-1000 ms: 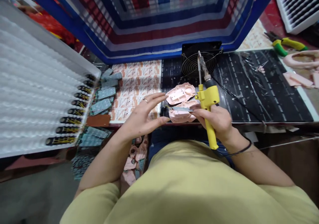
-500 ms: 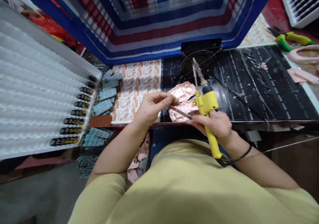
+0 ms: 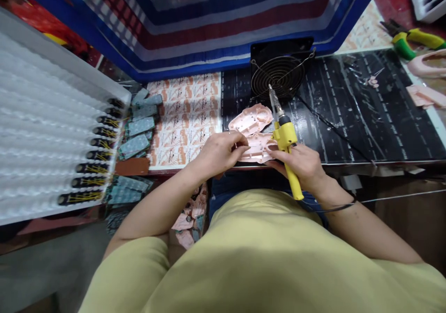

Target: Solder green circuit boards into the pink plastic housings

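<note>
My right hand point(image 3: 303, 164) is closed round a yellow soldering iron point(image 3: 286, 141), its metal tip pointing up and away towards the black fan point(image 3: 278, 71). Its fingers also touch the near pink plastic shell point(image 3: 259, 148) at the table's front edge. My left hand point(image 3: 219, 153) has its fingers pinched on the left side of that shell; whether a small part sits between the fingertips I cannot make out. A second pink shell point(image 3: 251, 119) lies just behind, touching the first.
A white tray point(image 3: 52, 132) at the left carries several black parts with yellow wires point(image 3: 94, 155). Grey-green circuit boards point(image 3: 137, 132) lie beside it. Green-and-yellow pliers point(image 3: 414, 39) and more pink parts point(image 3: 427, 94) sit at the far right. A blue striped screen point(image 3: 216, 20) stands behind.
My left hand went from spread open to taking a thin metal piece from the right fingers, then closed down onto the near pink shell. The soldering iron has tilted nearer upright.
</note>
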The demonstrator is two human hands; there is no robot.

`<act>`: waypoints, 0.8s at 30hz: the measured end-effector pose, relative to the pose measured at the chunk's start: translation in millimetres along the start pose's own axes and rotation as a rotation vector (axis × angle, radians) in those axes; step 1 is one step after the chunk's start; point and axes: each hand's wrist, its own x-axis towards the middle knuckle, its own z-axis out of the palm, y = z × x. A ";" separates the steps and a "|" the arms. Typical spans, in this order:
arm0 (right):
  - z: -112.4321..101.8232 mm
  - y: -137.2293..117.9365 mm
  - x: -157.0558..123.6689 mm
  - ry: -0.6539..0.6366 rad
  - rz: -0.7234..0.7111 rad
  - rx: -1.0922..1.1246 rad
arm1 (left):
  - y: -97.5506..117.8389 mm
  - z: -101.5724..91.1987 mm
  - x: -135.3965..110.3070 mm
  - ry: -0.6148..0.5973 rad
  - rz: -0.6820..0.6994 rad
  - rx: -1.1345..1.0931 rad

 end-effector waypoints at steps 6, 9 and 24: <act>7.1 -10.6 8.1 0.086 0.040 0.081 | -5.9 11.1 -0.1 0.004 0.056 0.179; -7.2 -10.3 9.8 0.167 0.064 0.110 | -7.5 14.0 0.8 0.014 0.088 0.192; -68.8 -3.5 -31.0 0.168 0.233 0.174 | -9.0 25.4 -0.8 0.139 0.217 0.267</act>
